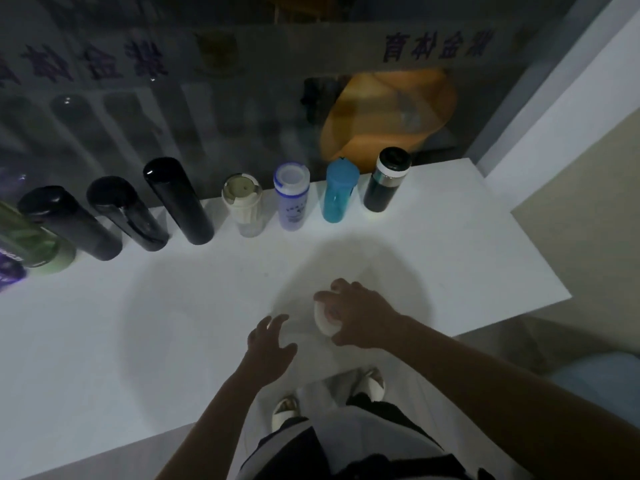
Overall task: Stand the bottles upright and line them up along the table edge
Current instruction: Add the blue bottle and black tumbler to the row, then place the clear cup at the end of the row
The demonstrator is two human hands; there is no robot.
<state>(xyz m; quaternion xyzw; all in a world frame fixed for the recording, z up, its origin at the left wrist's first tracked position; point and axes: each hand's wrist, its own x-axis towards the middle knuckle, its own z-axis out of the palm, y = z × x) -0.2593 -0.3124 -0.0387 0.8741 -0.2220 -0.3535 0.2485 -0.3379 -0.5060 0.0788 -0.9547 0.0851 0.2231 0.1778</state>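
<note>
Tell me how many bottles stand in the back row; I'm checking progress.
9, left to right: purple and green, both cut off, three black, cream, lilac, blue, dark green. More may sit beyond the left edge.

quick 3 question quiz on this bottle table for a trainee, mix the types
1. True or false: the right hand grips a white bottle.
2. Which bottle ends the row on the right: A the blue bottle, B the dark green flask, C the tall black bottle?
3. Fill in: the left hand is ___, holding nothing.

Key: 1 true; 2 B; 3 open
</note>
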